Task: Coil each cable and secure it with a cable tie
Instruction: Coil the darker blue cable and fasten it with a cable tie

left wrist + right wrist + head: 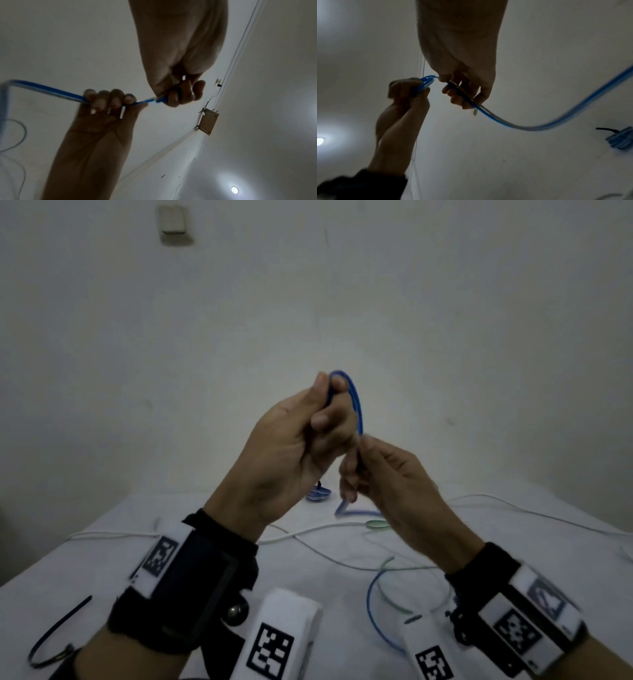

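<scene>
Now, cable in hand: you hold the blue cable up above the bench, between both hands, at the centre of the head view.
Left hand: your left hand has thumb and fingers curled round the started loops, whose arc shows at 12 o'clock above the fist.
Right hand: your right hand sits at 4 o'clock from the left, almost touching it, thumb and forefinger pinching the running strand while the other fingers curl round it.
Key relation: from the right-hand pinch the arc rises toward 12 o'clock and bends over into the left fist; the free length drops out of the right hand toward 6 o'clock, down to the bench.
Axis: between the hands the strand stands nearly upright, so the next turn, as I judge it, goes up and over toward 11 o'clock.
Nearer hand: the right hand is the one on the free length, so it feeds.
Stage: coiling is barely begun, by my estimate; much blue cable lies slack at 5 o'clock.
Cable tie: a black cable tie lies at 8 o'clock on the bench, well apart from both hands.
Done bundle: a tied blue coil rests just under your hands.
</scene>
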